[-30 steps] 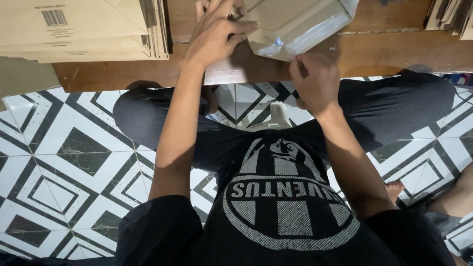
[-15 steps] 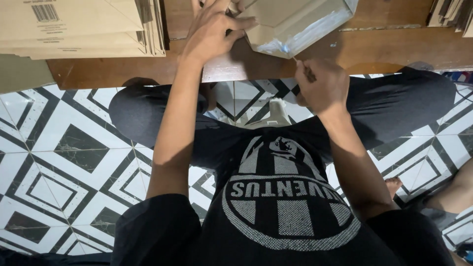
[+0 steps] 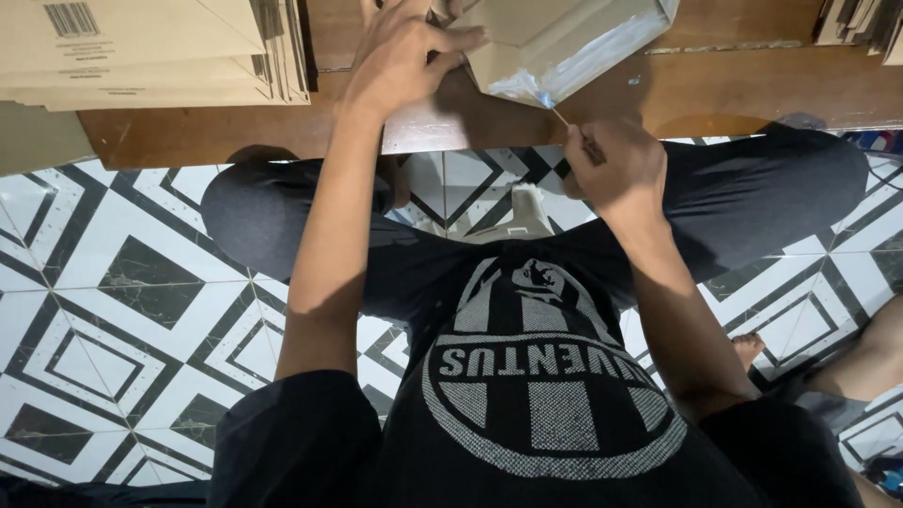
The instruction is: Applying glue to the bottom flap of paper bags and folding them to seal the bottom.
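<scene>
A brown cardboard box with clear plastic film on its side rests tilted on a low wooden table. My left hand presses down on the box's near corner, fingers closed over it. A thin strip of film or tape stretches from the box's lower corner to my right hand, which is pinched shut on it just below the table's edge. I sit cross-legged on the floor in dark clothes.
A stack of flattened cardboard boxes lies on the table at the upper left. More flat card shows at the upper right. The floor has black-and-white patterned tiles. Another person's bare foot is at the right.
My right hand has moved right and away from the box, drawing the thin strip out from its corner. My left hand has stayed on the box.
</scene>
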